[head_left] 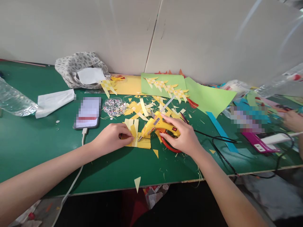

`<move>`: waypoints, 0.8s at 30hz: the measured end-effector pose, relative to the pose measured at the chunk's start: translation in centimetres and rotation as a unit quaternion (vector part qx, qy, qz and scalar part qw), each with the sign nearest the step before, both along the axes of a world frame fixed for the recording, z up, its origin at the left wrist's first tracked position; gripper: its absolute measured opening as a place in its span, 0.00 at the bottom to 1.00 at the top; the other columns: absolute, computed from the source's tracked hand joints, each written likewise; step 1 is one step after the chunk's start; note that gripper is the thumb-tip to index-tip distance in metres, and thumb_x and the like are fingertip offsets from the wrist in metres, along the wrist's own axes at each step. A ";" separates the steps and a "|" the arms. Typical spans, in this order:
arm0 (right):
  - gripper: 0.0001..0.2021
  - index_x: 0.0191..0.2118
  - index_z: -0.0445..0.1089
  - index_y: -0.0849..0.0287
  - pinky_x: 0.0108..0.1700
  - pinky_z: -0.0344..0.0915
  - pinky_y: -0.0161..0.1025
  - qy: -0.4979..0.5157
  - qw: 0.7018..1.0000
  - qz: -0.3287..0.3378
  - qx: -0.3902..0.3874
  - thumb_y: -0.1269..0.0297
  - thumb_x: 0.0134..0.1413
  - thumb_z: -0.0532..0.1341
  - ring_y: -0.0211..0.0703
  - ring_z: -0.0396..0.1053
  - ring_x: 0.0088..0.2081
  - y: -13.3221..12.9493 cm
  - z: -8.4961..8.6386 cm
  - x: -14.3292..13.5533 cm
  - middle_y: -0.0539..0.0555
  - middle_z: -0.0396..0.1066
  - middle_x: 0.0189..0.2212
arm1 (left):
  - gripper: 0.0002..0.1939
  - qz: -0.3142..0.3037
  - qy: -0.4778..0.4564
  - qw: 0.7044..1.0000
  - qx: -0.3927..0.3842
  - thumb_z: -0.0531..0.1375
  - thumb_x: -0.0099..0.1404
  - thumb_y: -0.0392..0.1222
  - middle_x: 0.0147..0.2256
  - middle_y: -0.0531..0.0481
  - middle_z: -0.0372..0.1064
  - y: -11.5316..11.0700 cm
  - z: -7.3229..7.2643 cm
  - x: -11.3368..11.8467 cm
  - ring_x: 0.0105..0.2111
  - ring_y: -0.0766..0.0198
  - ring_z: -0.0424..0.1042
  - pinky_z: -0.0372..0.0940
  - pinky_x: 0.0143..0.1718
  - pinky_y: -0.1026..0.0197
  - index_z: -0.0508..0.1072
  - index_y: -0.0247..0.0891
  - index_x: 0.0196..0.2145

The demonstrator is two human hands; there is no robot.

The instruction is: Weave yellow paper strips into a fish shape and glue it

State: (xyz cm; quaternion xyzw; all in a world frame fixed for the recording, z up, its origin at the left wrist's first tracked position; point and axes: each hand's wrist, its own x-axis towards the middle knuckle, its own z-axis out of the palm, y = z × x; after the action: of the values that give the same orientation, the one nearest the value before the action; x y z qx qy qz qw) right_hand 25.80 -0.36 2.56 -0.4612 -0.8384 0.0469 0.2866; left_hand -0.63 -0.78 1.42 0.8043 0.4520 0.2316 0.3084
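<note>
R hand (178,134) curls fingers rnd glue gun (149,126); L hand (115,135) pinches yellow strip (134,130) L of gun, phone (87,113) farther L.

Lighting: moderate, diffuse; source out of view. Pale grey, smooth-faced wall panels (201,37): diagonal glare streaks, upper right. Flat green tabletop (23,138): soft-edged shadows. Dark-cased rectangular phone (91,110): screen partly pixelated. Right margin: stretched, blurred. Below table: dim.

Green table (106,176) | phone (88,111) | clear bottle (15,100) | white tissue (55,102) | yellow paper strips (144,144) | yellow scraps (135,108) | blue strip (220,130)
</note>
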 end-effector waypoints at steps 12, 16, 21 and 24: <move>0.29 0.55 0.60 0.52 0.45 0.68 0.47 0.044 0.997 -0.059 -0.039 0.60 0.44 0.63 0.49 0.70 0.44 0.3 0.1 0.3 0.54 0.72 0.43 | 0.08 0.002 0.008 1.000 -0.008 0.57 0.58 0.39 0.30 0.50 0.71 0.0 0.1 0.1 0.25 0.68 0.67 0.62 0.27 0.66 0.77 0.39 0.28; 0.28 0.54 0.62 0.53 0.43 0.68 0.47 0.066 0.989 -0.135 -0.015 0.58 0.45 0.62 0.50 0.70 0.43 1.1 -0.3 1.2 0.55 0.72 0.42 | 0.09 0.004 0.013 1.000 -0.002 0.56 0.58 0.40 0.30 0.49 0.71 -0.1 0.0 0.0 0.25 0.67 0.67 0.61 0.26 0.66 0.77 0.39 0.28; 0.22 0.50 0.65 0.57 0.45 0.66 0.50 -0.004 0.984 -0.176 0.035 0.57 0.49 0.59 0.52 0.68 0.45 1.8 -1.5 1.8 0.57 0.70 0.44 | 0.09 0.005 0.018 1.000 0.000 0.57 0.58 0.41 0.31 0.49 0.71 -0.1 0.1 0.1 0.26 0.67 0.67 0.62 0.27 0.66 0.77 0.39 0.29; 0.18 0.45 0.67 0.59 0.46 0.64 0.51 -0.041 0.979 -0.170 0.108 0.58 0.49 0.59 0.53 0.66 0.45 1.8 -1.5 1.4 0.58 0.70 0.42 | 0.09 0.007 0.020 1.000 -0.001 0.56 0.59 0.41 0.31 0.49 0.71 -0.1 0.1 0.1 0.25 0.67 0.67 0.62 0.27 0.65 0.77 0.39 0.29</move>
State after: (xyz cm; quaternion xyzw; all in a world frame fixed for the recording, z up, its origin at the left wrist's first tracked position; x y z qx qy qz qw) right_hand 27.23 1.46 1.05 -0.5652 -0.7586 -0.1126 0.3039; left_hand -0.52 -0.91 1.52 0.8054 0.4641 0.2170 0.2981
